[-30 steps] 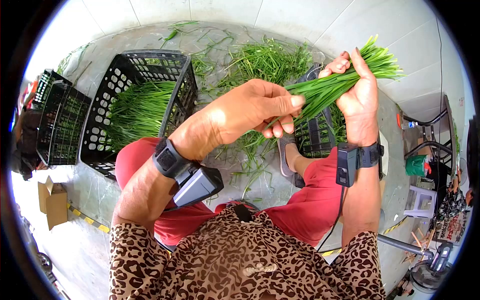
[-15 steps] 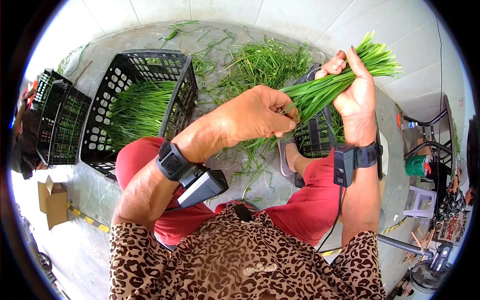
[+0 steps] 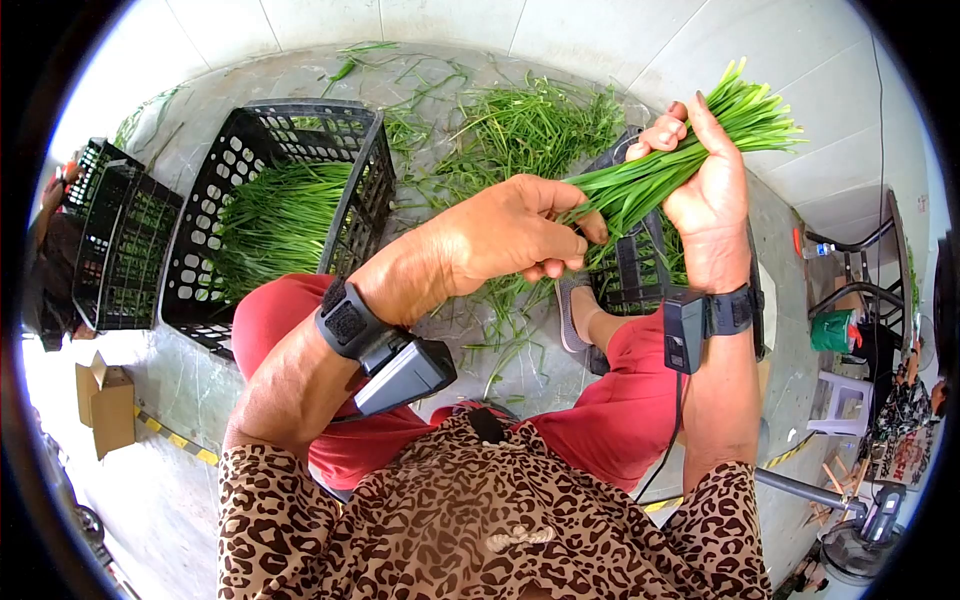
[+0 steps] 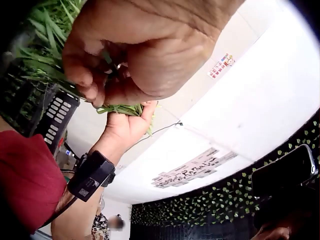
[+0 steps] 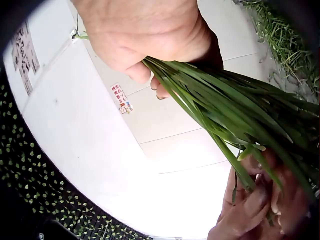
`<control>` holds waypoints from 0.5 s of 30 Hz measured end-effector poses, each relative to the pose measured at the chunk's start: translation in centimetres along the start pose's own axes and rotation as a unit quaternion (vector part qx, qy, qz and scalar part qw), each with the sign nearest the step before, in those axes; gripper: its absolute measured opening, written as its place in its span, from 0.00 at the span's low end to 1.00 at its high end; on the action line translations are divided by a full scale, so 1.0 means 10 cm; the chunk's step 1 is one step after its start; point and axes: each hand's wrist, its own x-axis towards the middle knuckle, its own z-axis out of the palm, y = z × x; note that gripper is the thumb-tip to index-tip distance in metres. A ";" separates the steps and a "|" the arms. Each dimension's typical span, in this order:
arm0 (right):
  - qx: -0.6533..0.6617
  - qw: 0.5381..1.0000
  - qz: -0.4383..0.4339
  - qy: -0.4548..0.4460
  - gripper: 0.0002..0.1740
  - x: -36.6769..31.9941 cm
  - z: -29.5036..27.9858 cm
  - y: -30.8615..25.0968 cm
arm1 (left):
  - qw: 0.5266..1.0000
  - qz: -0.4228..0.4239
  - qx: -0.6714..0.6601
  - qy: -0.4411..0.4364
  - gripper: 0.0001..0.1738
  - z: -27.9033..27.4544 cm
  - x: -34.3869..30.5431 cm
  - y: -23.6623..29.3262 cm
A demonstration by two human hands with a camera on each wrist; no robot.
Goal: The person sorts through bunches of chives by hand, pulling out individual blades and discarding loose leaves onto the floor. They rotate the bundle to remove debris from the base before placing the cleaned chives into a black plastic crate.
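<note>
In the head view my right hand (image 3: 712, 185) grips a bunch of garlic chives (image 3: 650, 185), raised in front of me at the upper right. The pale cut ends fan out beyond the hand, and the green leaves trail left. My left hand (image 3: 510, 232) is at the leafy end, thumb and fingers bent in. The right wrist view shows my left hand (image 5: 250, 205) pinching a few leaves under the hanging bunch (image 5: 225, 105). Seen from the left wrist, the left hand (image 4: 150, 55) covers most of the bunch.
A black crate (image 3: 345, 120) with chives laid inside stands at the left, near stacked crates (image 3: 120, 240). Loose greens (image 3: 540, 125) lie heaped on the floor ahead. Another black crate (image 3: 630, 270) sits by my right foot. At the right are a purple stool (image 3: 842, 402) and a cardboard box (image 3: 105, 405) opposite, far left.
My left hand has moved down slightly, and its thumb and fingers have drawn in on the leaf ends. The right hand and bunch have shifted slightly left.
</note>
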 end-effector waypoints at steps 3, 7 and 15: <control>-0.003 1.000 -0.002 0.001 0.11 0.01 0.00 0.01 | 1.000 0.004 0.005 -0.002 0.11 0.01 0.02 -0.02; -0.004 1.000 -0.004 0.000 0.12 0.01 0.01 0.03 | 1.000 0.006 -0.002 0.006 0.09 0.02 0.06 -0.06; 0.001 1.000 0.007 0.001 0.12 0.02 0.03 0.06 | 0.995 0.035 0.035 0.090 0.07 0.08 0.10 -0.12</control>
